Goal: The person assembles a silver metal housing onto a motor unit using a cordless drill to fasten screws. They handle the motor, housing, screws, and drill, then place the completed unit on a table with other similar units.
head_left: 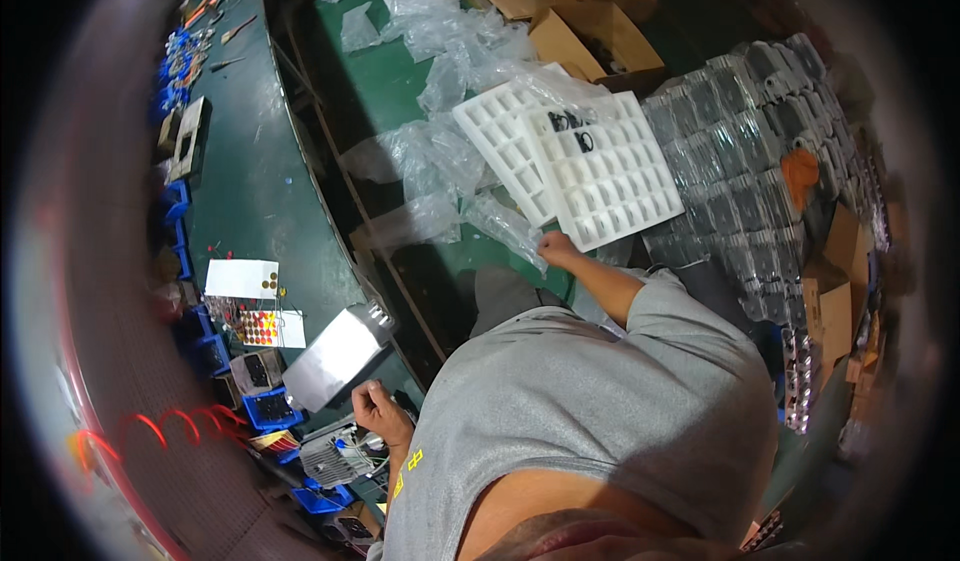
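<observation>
Two hands work far apart, one on each side of the person's grey-shirted body. The right hand [556, 249] reaches out and down to the floor, its fingers pinched on the edge of a clear plastic bag [503, 223] that lies crumpled just below the white moulded trays. The upper white tray [604, 173], a grid of small square pockets with a few dark rings in its top rows, lies overlapping a second white tray [497, 131] of the same kind; the hand sits just beside the lower corner of the upper one. More clear bags [445, 36] are strewn over the green floor beyond the trays, and open cardboard boxes [580, 46] stand behind them. To the right of the trays lie rows of stacked clear blister packs holding dark parts [745, 131].

The left hand [375, 406] is back at the green tabletop [255, 186], fingers curled loosely inward; I cannot tell whether it holds anything. It hovers just beside a silver metal box [335, 358] and above a grey unit with wires [335, 454]. Blue bins [268, 408] line the tabletop edge, and a white sheet with coloured dots [262, 326] lies near them
</observation>
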A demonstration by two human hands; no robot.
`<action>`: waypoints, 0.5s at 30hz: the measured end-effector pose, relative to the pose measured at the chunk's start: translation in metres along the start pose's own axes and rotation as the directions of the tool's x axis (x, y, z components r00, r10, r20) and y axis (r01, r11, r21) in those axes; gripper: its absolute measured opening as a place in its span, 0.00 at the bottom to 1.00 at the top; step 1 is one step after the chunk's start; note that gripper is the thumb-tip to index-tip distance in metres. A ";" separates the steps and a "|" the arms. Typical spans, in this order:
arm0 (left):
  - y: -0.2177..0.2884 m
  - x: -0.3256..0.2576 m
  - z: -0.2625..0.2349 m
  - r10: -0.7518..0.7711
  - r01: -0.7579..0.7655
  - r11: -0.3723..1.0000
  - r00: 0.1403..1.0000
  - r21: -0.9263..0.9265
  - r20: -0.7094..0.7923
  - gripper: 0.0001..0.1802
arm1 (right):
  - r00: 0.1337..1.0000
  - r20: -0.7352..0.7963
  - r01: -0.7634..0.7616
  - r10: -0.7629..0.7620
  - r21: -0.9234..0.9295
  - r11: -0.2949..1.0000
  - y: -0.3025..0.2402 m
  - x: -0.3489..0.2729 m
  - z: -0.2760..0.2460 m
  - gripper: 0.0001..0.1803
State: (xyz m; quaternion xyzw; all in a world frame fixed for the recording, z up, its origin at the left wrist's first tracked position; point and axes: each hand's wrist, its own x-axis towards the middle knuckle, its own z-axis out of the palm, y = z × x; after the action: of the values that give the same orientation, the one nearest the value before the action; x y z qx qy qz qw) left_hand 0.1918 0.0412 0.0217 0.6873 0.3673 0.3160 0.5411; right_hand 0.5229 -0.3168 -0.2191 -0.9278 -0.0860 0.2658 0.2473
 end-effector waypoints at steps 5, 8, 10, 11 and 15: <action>-0.001 0.032 0.033 -0.043 0.043 0.999 0.998 -0.001 0.040 0.13 | 0.967 -0.152 -0.213 0.207 -0.023 0.977 0.049 0.004 -0.025 0.14; -0.007 0.053 0.059 -0.070 0.063 0.994 0.994 0.086 0.081 0.14 | 0.905 -0.337 -0.271 0.259 0.011 0.962 0.056 0.047 -0.048 0.21; -0.003 0.068 0.090 -0.108 0.089 0.986 0.985 0.140 0.136 0.14 | 0.896 -0.356 -0.267 0.264 0.041 0.963 0.058 0.096 -0.077 0.21; 0.000 0.076 0.108 -0.126 0.100 0.981 0.979 0.167 0.158 0.14 | 0.894 -0.359 -0.271 0.268 0.044 0.962 0.056 0.124 -0.094 0.22; 0.014 0.104 0.174 -0.258 0.219 0.953 0.949 0.208 0.183 0.15 | 0.854 -0.424 -0.308 0.301 0.053 0.950 0.050 0.238 -0.158 0.25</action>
State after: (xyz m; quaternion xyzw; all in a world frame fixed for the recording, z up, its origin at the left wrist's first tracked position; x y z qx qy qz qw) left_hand 0.3943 0.0383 0.0023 0.7143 0.4171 0.1391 0.5444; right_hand 0.8096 -0.3558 -0.2351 -0.9671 0.1157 0.0915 0.2071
